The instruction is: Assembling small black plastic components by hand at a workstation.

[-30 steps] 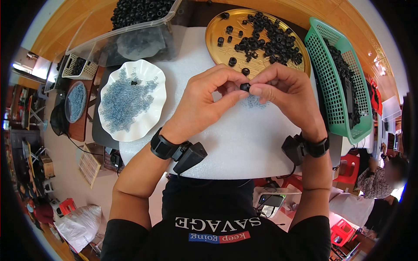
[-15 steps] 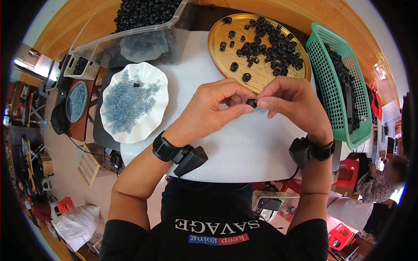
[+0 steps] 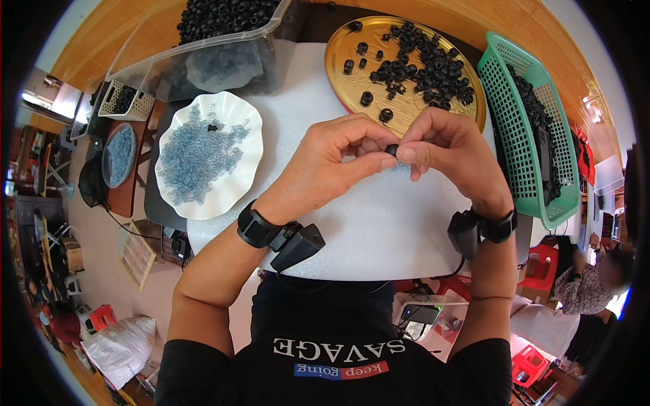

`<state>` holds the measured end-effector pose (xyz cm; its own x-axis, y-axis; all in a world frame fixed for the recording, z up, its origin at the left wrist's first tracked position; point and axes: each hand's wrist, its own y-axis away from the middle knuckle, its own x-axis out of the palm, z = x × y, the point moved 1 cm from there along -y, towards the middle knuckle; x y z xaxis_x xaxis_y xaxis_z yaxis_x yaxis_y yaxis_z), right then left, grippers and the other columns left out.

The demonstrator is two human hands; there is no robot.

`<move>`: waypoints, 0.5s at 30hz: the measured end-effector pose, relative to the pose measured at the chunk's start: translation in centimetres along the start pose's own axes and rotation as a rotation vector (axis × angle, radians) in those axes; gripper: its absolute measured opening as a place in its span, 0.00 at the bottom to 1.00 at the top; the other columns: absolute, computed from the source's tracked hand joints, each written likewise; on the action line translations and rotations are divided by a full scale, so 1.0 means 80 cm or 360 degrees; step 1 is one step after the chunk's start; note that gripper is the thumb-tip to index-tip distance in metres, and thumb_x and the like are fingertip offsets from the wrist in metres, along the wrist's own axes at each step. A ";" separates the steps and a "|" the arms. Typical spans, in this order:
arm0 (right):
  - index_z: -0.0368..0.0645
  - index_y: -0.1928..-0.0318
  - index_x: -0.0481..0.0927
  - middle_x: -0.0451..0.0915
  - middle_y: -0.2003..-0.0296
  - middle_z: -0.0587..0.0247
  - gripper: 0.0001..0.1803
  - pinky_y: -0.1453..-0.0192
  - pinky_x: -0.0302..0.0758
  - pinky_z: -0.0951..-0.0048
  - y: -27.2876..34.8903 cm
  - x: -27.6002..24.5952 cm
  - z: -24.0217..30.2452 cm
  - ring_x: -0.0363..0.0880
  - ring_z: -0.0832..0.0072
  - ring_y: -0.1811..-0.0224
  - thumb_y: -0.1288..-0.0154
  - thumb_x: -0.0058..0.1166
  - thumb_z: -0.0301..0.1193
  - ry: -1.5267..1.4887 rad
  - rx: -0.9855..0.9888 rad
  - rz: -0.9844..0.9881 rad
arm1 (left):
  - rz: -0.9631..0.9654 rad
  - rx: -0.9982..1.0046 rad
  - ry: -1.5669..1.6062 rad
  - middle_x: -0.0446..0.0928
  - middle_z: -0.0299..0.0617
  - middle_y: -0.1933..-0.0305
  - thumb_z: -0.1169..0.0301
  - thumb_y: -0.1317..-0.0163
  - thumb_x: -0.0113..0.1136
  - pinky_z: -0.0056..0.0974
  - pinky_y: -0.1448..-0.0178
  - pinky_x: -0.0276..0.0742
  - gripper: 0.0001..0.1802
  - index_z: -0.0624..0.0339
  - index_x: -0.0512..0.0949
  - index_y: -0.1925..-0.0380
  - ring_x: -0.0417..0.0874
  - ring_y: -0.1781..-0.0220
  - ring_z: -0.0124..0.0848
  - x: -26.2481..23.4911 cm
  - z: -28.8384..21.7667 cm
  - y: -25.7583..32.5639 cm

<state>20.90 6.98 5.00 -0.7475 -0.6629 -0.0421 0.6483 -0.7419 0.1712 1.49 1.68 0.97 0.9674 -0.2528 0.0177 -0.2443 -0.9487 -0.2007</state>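
Far left, beyond your table: a round tray (image 3: 104,166) of blue bits on a brown table (image 3: 124,205), a cream basket (image 3: 141,114) with black stuff in it, and lower down a white sack (image 3: 122,348). Next, a clear plastic bin (image 3: 267,74) heaped with black parts, and nearer you a wavy-edged white plate (image 3: 237,179) spread with pale blue bits (image 3: 193,159), one dark piece (image 3: 212,127) among them. Black strap (image 3: 254,227) with a boxy unit on your left wrist.

Your left hand (image 3: 335,155) is over the white tabletop (image 3: 365,233), thumb and forefinger pinching a small black part (image 3: 392,149); it sits between both hands' fingertips, near the gold tray's lower edge. Some blue bits show just below, mostly hidden by your fingers. Gold tray (image 3: 352,84) beyond: black parts (image 3: 433,71) clustered on its right, a few loose ones on its left. Your right hand (image 3: 450,152) has thumb and forefinger on the same part from its right side; grip details too small to tell. Another strap (image 3: 500,229) on that wrist. Then a green basket (image 3: 525,135) holding black parts, a red stool (image 3: 542,267) below it, and a person (image 3: 582,291) in a patterned top at far right.
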 end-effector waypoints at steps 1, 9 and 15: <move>0.37 0.65 0.78 0.80 0.72 0.67 0.09 0.70 0.74 0.82 -0.002 0.002 -0.001 0.77 0.84 0.72 0.40 0.64 0.28 0.0001 0.0000 0.0001 | -0.0004 -0.0069 0.0133 0.79 0.35 0.65 0.76 0.41 0.64 0.25 0.61 0.73 0.11 0.64 0.80 0.58 0.78 0.63 0.19 0.001 -0.002 0.000; 0.40 0.59 0.76 0.77 0.72 0.71 0.16 0.73 0.67 0.83 -0.011 0.005 -0.008 0.69 0.87 0.76 0.35 0.59 0.41 -0.0138 0.0098 -0.0053 | 0.0116 -0.0134 0.0390 0.79 0.38 0.62 0.76 0.37 0.59 0.28 0.57 0.76 0.11 0.66 0.75 0.55 0.79 0.63 0.23 -0.006 -0.006 0.001; 0.36 0.57 0.80 0.76 0.74 0.73 0.16 0.73 0.67 0.85 -0.022 -0.044 0.013 0.69 0.88 0.77 0.34 0.57 0.38 0.0384 -0.0115 -0.0545 | 0.0227 -0.0212 0.0434 0.80 0.41 0.60 0.75 0.35 0.57 0.28 0.57 0.76 0.09 0.64 0.73 0.56 0.78 0.64 0.23 0.001 -0.006 0.001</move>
<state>22.23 10.75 5.88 -0.8718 -0.3751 -0.3150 0.3832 -0.9229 0.0383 1.52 1.49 1.40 0.8735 -0.4092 0.2638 -0.3999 -0.9121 -0.0904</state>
